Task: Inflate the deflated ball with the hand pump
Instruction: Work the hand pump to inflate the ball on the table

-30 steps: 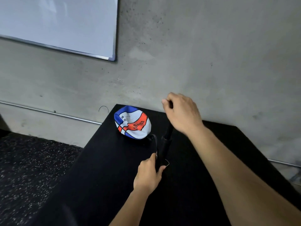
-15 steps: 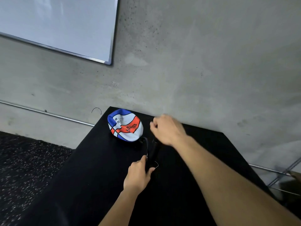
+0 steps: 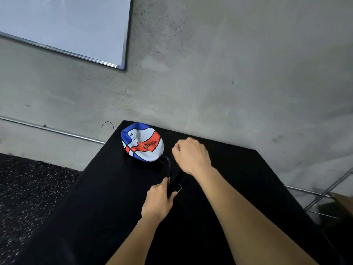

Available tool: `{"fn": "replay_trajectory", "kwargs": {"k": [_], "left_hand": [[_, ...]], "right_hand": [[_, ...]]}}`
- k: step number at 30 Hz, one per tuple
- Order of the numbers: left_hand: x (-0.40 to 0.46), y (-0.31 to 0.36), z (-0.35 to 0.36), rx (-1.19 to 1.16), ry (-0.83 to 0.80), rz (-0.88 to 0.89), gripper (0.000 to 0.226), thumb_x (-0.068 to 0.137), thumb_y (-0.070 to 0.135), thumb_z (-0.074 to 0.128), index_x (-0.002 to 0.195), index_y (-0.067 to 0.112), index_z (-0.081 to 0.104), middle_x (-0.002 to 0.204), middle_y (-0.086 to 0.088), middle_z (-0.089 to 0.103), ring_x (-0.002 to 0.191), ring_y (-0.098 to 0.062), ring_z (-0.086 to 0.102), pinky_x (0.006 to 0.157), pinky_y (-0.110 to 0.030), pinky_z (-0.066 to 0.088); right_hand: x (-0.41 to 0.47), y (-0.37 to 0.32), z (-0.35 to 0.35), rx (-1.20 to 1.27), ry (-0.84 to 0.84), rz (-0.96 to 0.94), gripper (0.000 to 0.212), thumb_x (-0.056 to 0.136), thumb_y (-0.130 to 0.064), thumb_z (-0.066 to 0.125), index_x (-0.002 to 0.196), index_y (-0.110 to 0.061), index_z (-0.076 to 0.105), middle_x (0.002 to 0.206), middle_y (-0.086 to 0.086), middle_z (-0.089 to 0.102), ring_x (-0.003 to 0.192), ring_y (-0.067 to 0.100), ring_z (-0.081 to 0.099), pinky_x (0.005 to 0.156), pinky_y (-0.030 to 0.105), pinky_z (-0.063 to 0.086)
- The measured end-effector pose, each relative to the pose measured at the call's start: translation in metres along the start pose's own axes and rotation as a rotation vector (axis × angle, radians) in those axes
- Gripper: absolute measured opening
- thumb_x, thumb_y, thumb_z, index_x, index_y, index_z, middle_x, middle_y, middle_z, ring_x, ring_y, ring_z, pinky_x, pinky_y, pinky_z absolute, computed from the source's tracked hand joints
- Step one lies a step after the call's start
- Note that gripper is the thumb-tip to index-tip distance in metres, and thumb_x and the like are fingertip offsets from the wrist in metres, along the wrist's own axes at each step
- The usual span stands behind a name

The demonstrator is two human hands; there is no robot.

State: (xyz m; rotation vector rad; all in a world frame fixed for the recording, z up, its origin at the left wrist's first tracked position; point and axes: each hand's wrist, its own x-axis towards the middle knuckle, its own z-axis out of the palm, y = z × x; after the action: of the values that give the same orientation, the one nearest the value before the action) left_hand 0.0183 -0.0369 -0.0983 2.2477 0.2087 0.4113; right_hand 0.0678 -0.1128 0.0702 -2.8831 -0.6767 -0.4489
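Indoors, a whiteboard (image 3: 63,25) hangs at upper left on a bare concrete wall (image 3: 229,73), with a metal rail (image 3: 51,130) running low along it above speckled dark flooring (image 3: 28,188). On the black table (image 3: 238,178), a deflated red, white and blue ball (image 3: 142,142) slumps near the far left corner. Just beside it, the left hand (image 3: 158,200) curls its fingers round the black pump (image 3: 172,180) barrel, while the right hand (image 3: 192,155), fist closed over the handle, hides the pump's top.

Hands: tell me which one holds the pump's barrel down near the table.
The left hand, gripping the black pump low at its barrel. The right hand is fisted higher up, over the handle end, nearer the ball.
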Motion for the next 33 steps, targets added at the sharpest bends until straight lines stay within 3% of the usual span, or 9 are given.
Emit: {"fn": "replay_trajectory", "kwargs": {"k": [4,7,10,17,20,23,26,30,33], "left_hand": [[-0.004,0.003,-0.004,-0.016,0.023,0.002,0.031,0.093,0.035,0.066,0.117,0.021,0.054,0.087,0.007,0.063,0.087,-0.018,0.067,0.072,-0.030,0.055],[-0.003,0.003,-0.004,-0.042,0.022,-0.025,0.032,0.093,0.037,0.066,0.120,0.024,0.054,0.089,0.007,0.066,0.086,-0.016,0.067,0.070,-0.030,0.057],[-0.002,0.003,-0.003,-0.042,0.017,-0.039,0.032,0.093,0.038,0.067,0.120,0.026,0.054,0.088,0.008,0.067,0.083,-0.012,0.066,0.070,-0.033,0.060],[0.001,0.001,-0.002,-0.019,0.019,-0.057,0.033,0.092,0.039,0.067,0.118,0.024,0.053,0.090,0.004,0.067,0.086,-0.018,0.067,0.072,-0.035,0.059],[0.000,0.001,-0.002,-0.006,0.019,-0.054,0.032,0.092,0.039,0.066,0.118,0.023,0.054,0.089,0.006,0.065,0.087,-0.018,0.067,0.069,-0.030,0.054],[-0.001,0.003,-0.003,-0.002,0.026,-0.051,0.033,0.093,0.039,0.066,0.117,0.021,0.054,0.090,0.004,0.066,0.086,-0.017,0.067,0.070,-0.030,0.056],[-0.003,0.007,-0.004,0.022,0.033,-0.037,0.036,0.094,0.042,0.064,0.121,0.021,0.053,0.094,0.002,0.067,0.091,-0.020,0.066,0.074,-0.034,0.056],[-0.002,0.005,-0.002,0.030,0.035,-0.061,0.037,0.093,0.045,0.063,0.121,0.024,0.052,0.091,0.003,0.066,0.088,-0.019,0.066,0.072,-0.036,0.059],[-0.003,0.005,-0.002,0.012,0.026,-0.062,0.032,0.093,0.042,0.065,0.118,0.025,0.053,0.085,0.008,0.063,0.081,-0.015,0.064,0.066,-0.032,0.056]], "right_hand": [[0.003,-0.007,-0.008,-0.083,-0.130,-0.115,0.037,0.101,-0.036,0.038,0.097,-0.014,0.067,0.112,0.012,0.062,0.098,0.036,0.062,0.075,0.036,0.042],[0.037,-0.012,-0.063,-0.105,-0.027,-0.142,0.036,0.093,-0.034,0.044,0.065,-0.012,0.050,0.083,0.014,0.062,0.076,0.034,0.055,0.063,0.030,0.035],[0.061,-0.017,-0.101,-0.076,0.017,-0.140,0.036,0.087,-0.030,0.044,0.056,-0.011,0.040,0.060,0.008,0.045,0.062,0.033,0.047,0.050,0.031,0.026],[0.030,-0.008,-0.010,0.036,0.043,-0.094,0.035,0.095,-0.032,0.043,0.067,-0.015,0.054,0.084,0.012,0.061,0.090,0.039,0.061,0.068,0.034,0.037],[0.020,-0.007,0.011,-0.005,-0.011,-0.082,0.036,0.098,-0.035,0.038,0.096,-0.013,0.067,0.109,0.012,0.065,0.100,0.039,0.061,0.073,0.037,0.039],[0.017,-0.009,0.016,-0.085,-0.127,-0.126,0.038,0.100,-0.035,0.036,0.102,-0.012,0.067,0.114,0.012,0.065,0.097,0.035,0.062,0.072,0.035,0.039],[0.035,-0.008,-0.026,-0.149,-0.122,-0.147,0.037,0.097,-0.036,0.041,0.098,-0.012,0.069,0.109,0.016,0.067,0.095,0.037,0.063,0.071,0.033,0.040],[0.064,-0.013,-0.089,-0.084,0.057,-0.164,0.037,0.089,-0.032,0.044,0.061,-0.008,0.046,0.065,0.008,0.050,0.070,0.036,0.051,0.052,0.030,0.028],[0.058,-0.010,-0.067,-0.042,0.091,-0.155,0.033,0.089,-0.032,0.043,0.069,-0.010,0.056,0.078,0.015,0.061,0.075,0.038,0.054,0.057,0.030,0.032]]}}
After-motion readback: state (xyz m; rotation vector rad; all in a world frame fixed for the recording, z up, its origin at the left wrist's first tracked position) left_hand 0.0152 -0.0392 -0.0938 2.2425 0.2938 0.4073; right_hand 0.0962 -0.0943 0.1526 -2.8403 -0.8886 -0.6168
